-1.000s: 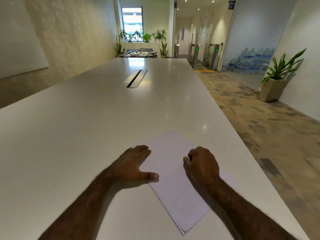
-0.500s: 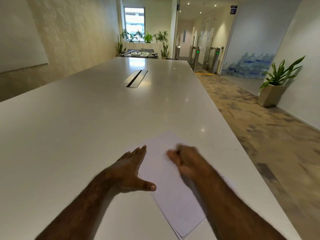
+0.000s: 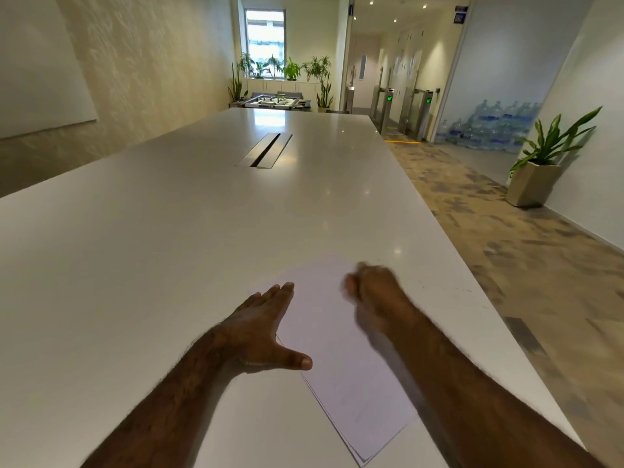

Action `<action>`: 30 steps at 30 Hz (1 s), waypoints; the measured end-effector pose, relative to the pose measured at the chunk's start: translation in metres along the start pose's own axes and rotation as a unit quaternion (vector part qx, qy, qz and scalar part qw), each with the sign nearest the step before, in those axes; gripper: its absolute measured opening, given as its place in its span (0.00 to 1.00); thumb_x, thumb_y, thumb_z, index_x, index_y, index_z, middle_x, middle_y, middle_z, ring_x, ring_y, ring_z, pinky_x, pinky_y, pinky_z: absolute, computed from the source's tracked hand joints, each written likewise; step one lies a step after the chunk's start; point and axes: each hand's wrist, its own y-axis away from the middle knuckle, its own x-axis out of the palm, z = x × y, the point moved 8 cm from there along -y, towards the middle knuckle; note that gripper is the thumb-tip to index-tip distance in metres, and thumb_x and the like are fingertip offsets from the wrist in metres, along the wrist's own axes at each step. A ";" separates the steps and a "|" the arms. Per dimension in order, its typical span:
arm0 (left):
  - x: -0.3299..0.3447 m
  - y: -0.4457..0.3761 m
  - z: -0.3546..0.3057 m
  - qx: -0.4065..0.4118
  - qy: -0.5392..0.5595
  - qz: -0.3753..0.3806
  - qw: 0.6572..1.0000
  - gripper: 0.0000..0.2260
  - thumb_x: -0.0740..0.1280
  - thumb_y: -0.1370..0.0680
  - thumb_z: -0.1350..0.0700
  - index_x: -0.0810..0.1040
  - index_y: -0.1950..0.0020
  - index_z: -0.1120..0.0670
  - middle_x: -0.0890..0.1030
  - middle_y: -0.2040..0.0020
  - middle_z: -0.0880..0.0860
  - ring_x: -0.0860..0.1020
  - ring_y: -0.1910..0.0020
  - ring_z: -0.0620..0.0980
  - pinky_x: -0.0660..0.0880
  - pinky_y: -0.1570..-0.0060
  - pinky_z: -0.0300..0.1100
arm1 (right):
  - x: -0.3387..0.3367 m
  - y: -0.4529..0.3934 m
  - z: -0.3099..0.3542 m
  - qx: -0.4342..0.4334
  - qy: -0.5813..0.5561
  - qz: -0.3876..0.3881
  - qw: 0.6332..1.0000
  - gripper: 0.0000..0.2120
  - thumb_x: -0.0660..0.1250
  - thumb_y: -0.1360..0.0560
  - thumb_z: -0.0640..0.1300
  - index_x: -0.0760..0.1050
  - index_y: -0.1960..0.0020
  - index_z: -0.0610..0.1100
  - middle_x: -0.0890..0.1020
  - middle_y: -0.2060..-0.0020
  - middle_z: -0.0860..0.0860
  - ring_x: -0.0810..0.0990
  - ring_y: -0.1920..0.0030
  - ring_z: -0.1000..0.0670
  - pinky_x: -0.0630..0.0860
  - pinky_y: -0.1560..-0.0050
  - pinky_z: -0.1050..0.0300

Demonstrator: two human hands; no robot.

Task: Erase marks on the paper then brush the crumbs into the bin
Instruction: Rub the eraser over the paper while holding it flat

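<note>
The paper [image 3: 341, 359], white and skewed, lies near the right edge of the white surface [image 3: 141, 271]. My left hand [image 3: 261, 327] presses it flat, fingers straight. My right hand [image 3: 371, 287] is blurred, fingers curled; holding what, I cannot tell. Open surface stretches ahead and left.

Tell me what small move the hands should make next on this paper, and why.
Probably keep rubbing: draw the curled, motion-blurred right hand back down the paper, where faint marks show near the lower end. The left hand lies flat on the sheet's left edge, so it is held in place. No bin is in view.
</note>
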 end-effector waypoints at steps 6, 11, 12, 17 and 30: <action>-0.002 0.001 0.001 -0.006 0.006 0.000 1.000 0.65 0.63 0.46 0.18 0.34 0.21 0.44 0.41 0.20 0.45 0.37 0.24 0.43 0.42 0.26 0.43 | 0.062 0.047 -0.041 0.154 -0.092 0.251 0.951 0.14 0.56 0.19 0.36 0.75 0.59 0.35 0.81 0.56 0.35 0.84 0.59 0.43 0.83 0.59 0.55; 0.001 -0.001 0.001 0.016 -0.018 -0.003 1.000 0.62 0.59 0.44 0.17 0.36 0.21 0.44 0.36 0.22 0.40 0.33 0.25 0.40 0.38 0.25 0.42 | -0.056 -0.023 0.002 -0.057 -0.119 -0.128 0.983 0.11 0.56 0.19 0.37 0.69 0.59 0.44 0.73 0.64 0.46 0.75 0.61 0.46 0.72 0.61 0.56; 0.002 -0.002 0.000 0.030 -0.031 -0.004 0.999 0.61 0.57 0.43 0.16 0.37 0.20 0.45 0.35 0.22 0.40 0.33 0.25 0.38 0.36 0.25 0.40 | -0.063 -0.020 0.003 -0.057 -0.132 -0.129 0.981 0.12 0.55 0.18 0.39 0.69 0.59 0.45 0.74 0.65 0.47 0.76 0.62 0.46 0.75 0.58 0.54; 0.003 -0.008 0.003 0.039 -0.042 -0.002 0.998 0.62 0.54 0.44 0.14 0.38 0.20 0.46 0.34 0.22 0.41 0.33 0.25 0.39 0.35 0.26 0.40 | -0.053 -0.009 -0.021 0.034 -0.142 0.003 0.989 0.15 0.53 0.17 0.39 0.72 0.59 0.39 0.81 0.61 0.38 0.80 0.57 0.41 0.77 0.48 0.45; 0.001 -0.008 -0.008 -0.001 0.003 0.050 0.999 0.62 0.62 0.47 0.17 0.42 0.20 0.41 0.35 0.21 0.45 0.33 0.23 0.45 0.41 0.23 0.51 | -0.070 0.011 0.010 -0.241 0.382 -0.113 0.885 0.07 0.64 0.21 0.47 0.76 0.51 0.44 0.79 0.59 0.51 0.75 0.57 0.51 0.65 0.56 0.60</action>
